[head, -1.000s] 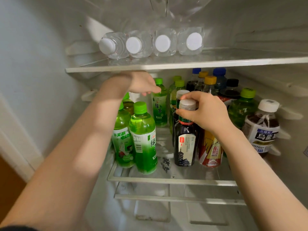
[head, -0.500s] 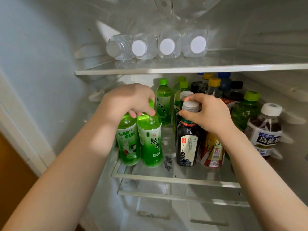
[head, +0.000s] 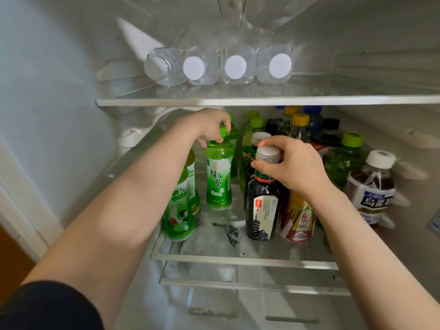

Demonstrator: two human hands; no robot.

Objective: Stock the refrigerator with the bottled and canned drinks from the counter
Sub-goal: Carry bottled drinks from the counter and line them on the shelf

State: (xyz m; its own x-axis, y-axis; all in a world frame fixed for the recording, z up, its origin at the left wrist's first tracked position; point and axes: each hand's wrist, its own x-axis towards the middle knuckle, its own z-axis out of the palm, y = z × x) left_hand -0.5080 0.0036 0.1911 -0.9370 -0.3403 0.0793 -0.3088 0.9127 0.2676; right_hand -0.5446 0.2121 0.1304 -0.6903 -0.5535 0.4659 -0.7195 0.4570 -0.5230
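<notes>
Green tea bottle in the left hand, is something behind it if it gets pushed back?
Yes. Another green bottle stands right behind the tea bottle, so it likely can't slide straight back. The left hand grips its cap, with nothing between them.

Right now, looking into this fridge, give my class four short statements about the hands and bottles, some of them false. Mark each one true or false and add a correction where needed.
1. The left hand grips the cap of a green tea bottle. True.
2. The right hand holds a can. False: it grips the neck of a dark bottle.
3. The four water bottles on the upper shelf stand upright. False: they lie on their sides, caps facing outward.
4. A white-capped oolong bottle stands at the right of the lower shelf. True.
</notes>
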